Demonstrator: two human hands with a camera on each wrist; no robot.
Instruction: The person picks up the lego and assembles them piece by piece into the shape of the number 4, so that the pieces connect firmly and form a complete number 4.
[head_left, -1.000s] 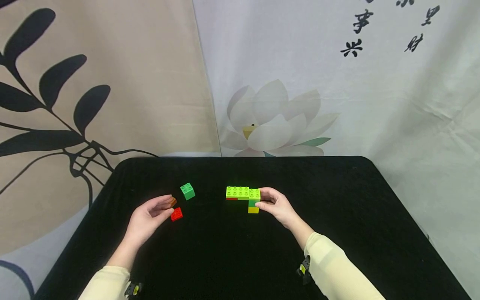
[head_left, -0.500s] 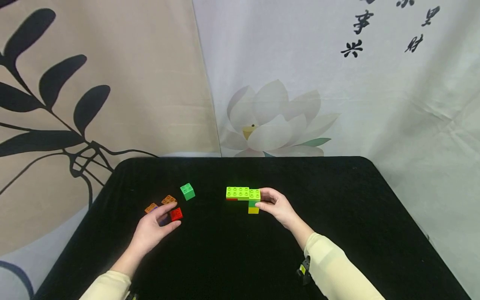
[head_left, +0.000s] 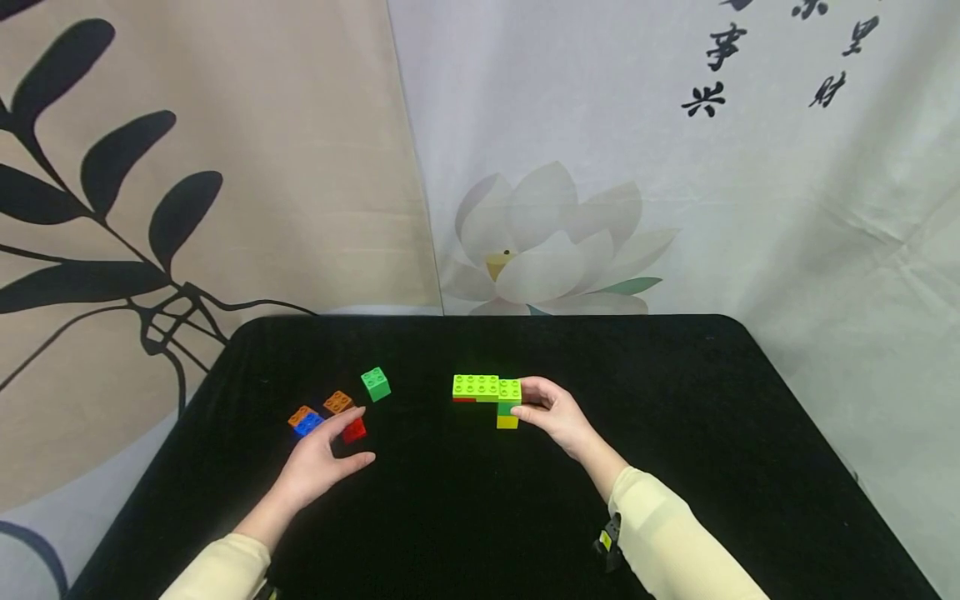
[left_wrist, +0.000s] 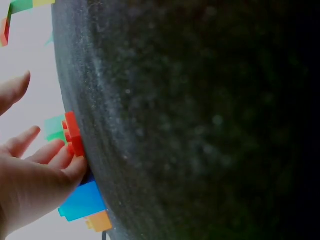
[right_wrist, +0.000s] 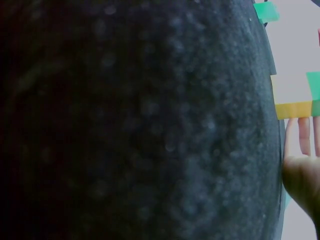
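Observation:
My left hand hovers with thumb and fingers spread apart and holds nothing. Its fingertips overlap a red brick, which the left wrist view shows right beside the fingers. Just beyond lie an orange brick and, to the left, a blue brick against another orange brick. With thumb and fingers, my right hand grips the right end of a toy-brick build. Lime bricks top it, green and yellow ones stack below at the right, and a bit of red shows under its left end.
A loose green brick lies behind the red one, toward the table's far side. The black cloth-covered table ends at a printed curtain.
My left hand has let go of an orange brick, left it among the others, and moved right and nearer, opening wider by the red brick. My right hand and the build stay put.

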